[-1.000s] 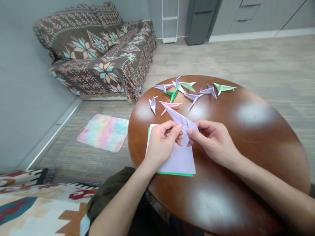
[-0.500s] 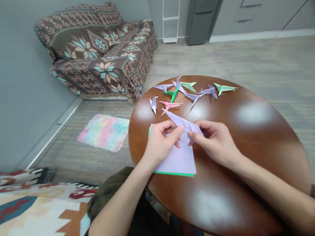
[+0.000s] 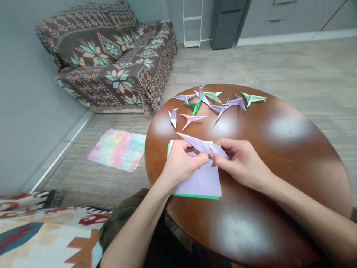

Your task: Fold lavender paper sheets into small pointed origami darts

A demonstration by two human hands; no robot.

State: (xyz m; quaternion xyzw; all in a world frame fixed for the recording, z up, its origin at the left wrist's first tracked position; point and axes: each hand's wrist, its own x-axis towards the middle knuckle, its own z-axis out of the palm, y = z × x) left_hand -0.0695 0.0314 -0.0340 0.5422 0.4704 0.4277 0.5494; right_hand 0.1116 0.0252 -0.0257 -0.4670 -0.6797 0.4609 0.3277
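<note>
A folded lilac origami paper (image 3: pixel 195 142), long and pointed at its left end, is held between both hands above the table. My left hand (image 3: pixel 182 160) pinches its lower edge near the middle, thumb on the near side. My right hand (image 3: pixel 237 158) grips its right end, with the thumb tip close to the left thumb. Fingers behind the paper are partly hidden. Beneath the hands lies a stack of square paper sheets (image 3: pixel 199 182), lilac on top with a green edge showing below.
Several folded paper cranes stand toward the table's far side, among them a pink one (image 3: pixel 192 119), a dark green one (image 3: pixel 195 107) and a light green one (image 3: pixel 253 98). The round brown table (image 3: pixel 279 178) has a curved edge. A covered sofa (image 3: pixel 119 70) and a fluffy mat (image 3: pixel 118 149) are beyond.
The folded paper has tilted flatter, its pointed end dropping down and to the left. Both thumbs have come closer together at its lower edge.
</note>
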